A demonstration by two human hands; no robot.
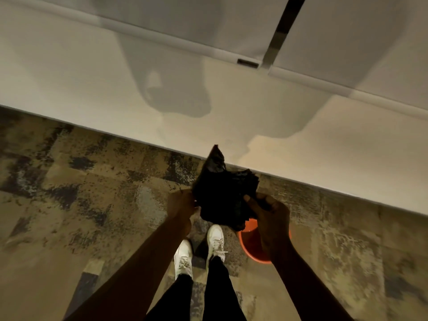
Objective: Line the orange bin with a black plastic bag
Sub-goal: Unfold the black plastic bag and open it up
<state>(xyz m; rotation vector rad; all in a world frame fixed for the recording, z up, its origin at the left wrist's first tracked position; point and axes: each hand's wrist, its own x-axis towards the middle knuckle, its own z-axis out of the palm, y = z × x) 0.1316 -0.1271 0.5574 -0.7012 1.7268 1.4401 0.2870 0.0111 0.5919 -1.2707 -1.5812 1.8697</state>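
Much of the orange bin is hidden: the right hand and its forearm cross over it, and the bag covers its far rim, so only a curved piece of smooth, round plastic wall and rim shows on the carpet, just right of the person's white lace-up shoes. The black plastic bag is held in the air between both hands, in front of the body and above the bin's far edge; it is bunched and folded into a crumpled dark mass with one pointed corner sticking up, and its thin glossy film gives only faint creases in the dim light, so its opening cannot be made out. The left hand pinches the bag's left edge; the right hand is clamped on its lower right part, thumb laid across the front. The fingers of both are partly lost against the black plastic. The carpet is a mottled weave of tan, grey and dark patches. Beyond it runs a pale, smooth wall base carrying soft shadows, with white panels above, split by a dark vertical strip, and a small dark slot at its foot. No writing or brand can be read anywhere. Black trouser legs are cut off at the bottom edge.
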